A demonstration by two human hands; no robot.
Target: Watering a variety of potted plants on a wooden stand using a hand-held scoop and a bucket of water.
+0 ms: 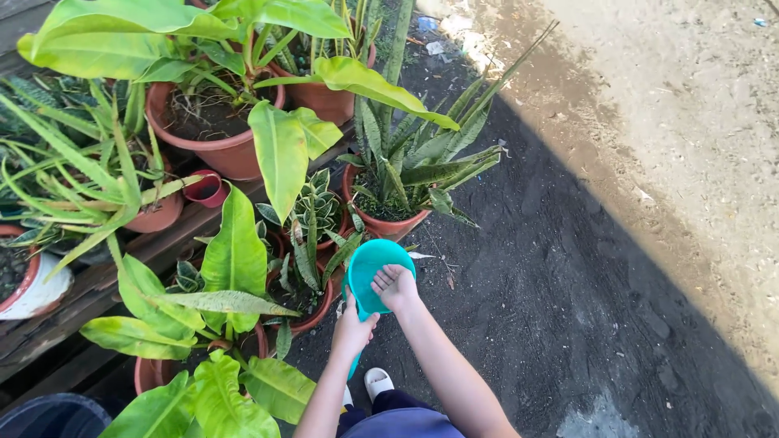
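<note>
I hold a teal plastic dipper (369,261) low in front of me, next to the potted plants. My left hand (354,328) grips its handle from below. My right hand (396,287) is cupped at the dipper's near rim, fingers inside the bowl. The dipper hovers just right of a small striped snake plant in a terracotta pot (312,235). A taller snake plant (410,166) in a clay pot stands just beyond it.
Several terracotta pots with broad green leaves crowd the left, among them a large pot (215,138) and a small red cup (204,188) on a wooden plank (89,284). Dark damp soil (535,284) lies to the right, pale sunlit ground (698,122) beyond. A dark bucket rim (53,415) is bottom left.
</note>
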